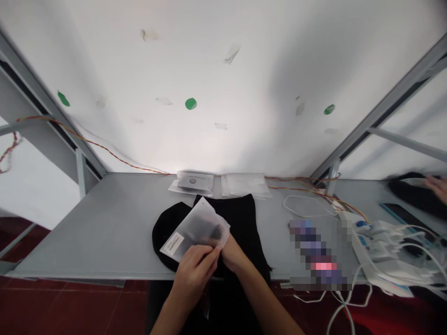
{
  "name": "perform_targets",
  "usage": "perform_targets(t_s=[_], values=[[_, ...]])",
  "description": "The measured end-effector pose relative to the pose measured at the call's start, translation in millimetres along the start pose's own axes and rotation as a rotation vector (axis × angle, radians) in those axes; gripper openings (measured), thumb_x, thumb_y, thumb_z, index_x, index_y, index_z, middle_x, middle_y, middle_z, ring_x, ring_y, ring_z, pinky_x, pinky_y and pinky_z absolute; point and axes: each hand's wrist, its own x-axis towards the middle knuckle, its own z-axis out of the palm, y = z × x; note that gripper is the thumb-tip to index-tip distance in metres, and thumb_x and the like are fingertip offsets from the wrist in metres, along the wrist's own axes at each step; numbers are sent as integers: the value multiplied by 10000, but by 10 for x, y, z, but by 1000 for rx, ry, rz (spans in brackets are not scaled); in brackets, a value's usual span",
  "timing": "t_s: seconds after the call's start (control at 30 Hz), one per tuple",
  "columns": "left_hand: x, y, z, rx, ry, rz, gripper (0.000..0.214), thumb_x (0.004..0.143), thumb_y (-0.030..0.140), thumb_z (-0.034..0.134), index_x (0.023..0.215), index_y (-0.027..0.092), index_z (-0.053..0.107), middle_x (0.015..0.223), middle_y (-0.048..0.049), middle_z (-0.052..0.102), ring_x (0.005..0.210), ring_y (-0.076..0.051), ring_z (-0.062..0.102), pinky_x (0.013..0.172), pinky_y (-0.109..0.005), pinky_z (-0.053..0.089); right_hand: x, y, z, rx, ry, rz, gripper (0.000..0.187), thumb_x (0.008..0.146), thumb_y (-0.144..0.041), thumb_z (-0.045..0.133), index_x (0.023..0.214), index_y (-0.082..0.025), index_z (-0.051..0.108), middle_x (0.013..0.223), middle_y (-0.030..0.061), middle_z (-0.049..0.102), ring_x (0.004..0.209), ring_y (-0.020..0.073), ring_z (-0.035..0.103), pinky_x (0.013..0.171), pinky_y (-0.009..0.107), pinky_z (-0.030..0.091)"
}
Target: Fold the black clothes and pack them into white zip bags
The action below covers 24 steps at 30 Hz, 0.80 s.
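A frosted plastic bag [196, 228] with a white label and something dark inside lies over black cloth [244, 223] and a black round cap-like piece [164, 232] on the grey table [115, 223]. My left hand [195, 272] pinches the bag's near edge with closed fingers. My right hand [232, 253] grips the bag's right side, its fingers tucked under the plastic.
Two stacks of flat clear bags [195, 182] [244, 185] lie at the table's back. A white power strip with cables [380, 246] sits at the right. Coloured wires [104, 149] run along the wall. Another person's hand [438, 187] touches dark cloth at the far right.
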Motion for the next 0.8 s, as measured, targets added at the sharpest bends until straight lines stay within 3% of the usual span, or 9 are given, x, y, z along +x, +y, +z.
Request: perform_targets(t_s=[0.1,0.2,0.3,0.43,0.53,0.63,0.7,0.8], values=[[-63,-37,26,0,42,-36,341,967,102,628,1279,231,673,986,-44,683,887,-156,672,787,-295,589,14,94,123,255,163,53,423,605,-277,929,978,-217,739,950,15,781,890,230,725,898,392,572],[-121,-68,52,5,33,-110,293,991,143,605,1255,235,690,1002,-48,675,891,-148,684,788,-272,603,-21,186,207,369,310,-15,432,598,-246,930,977,-232,725,940,-7,772,857,193,713,864,343,576],[-153,-58,63,20,53,-119,289,1001,149,586,1261,221,690,998,-51,675,882,-140,690,777,-251,607,-50,247,243,350,327,-98,509,598,-201,916,1060,-261,711,995,-16,769,893,192,709,872,339,574],[-151,-8,65,40,23,-56,330,990,135,602,1299,224,676,1015,-54,696,905,-151,695,784,-263,605,20,254,220,328,333,-15,448,649,-256,886,1060,-255,709,980,3,762,899,230,711,886,402,579],[-132,-14,42,72,59,-71,323,989,139,602,1279,250,689,990,-40,710,881,-149,701,787,-273,601,60,188,123,204,254,-40,508,635,-239,908,1102,-260,708,1027,3,764,950,231,705,950,409,553],[-118,-54,-7,122,124,-115,269,980,155,624,1202,268,727,927,-18,707,827,-134,696,779,-269,591,-18,78,-57,99,6,2,621,605,-188,935,1175,-270,702,1095,5,765,1047,232,697,1048,418,501],[-110,-57,-21,125,141,-158,239,980,166,630,1170,263,739,925,-16,707,826,-131,692,783,-266,586,-105,23,-171,124,-121,88,597,655,-211,919,1207,-269,699,1134,22,762,1085,235,694,1069,434,489],[-95,2,33,93,139,-196,217,983,168,624,1149,246,742,947,-28,713,842,-140,692,781,-275,580,-173,38,-206,185,-69,125,519,677,-240,912,1159,-256,721,1156,33,759,1092,229,694,1050,411,508]])
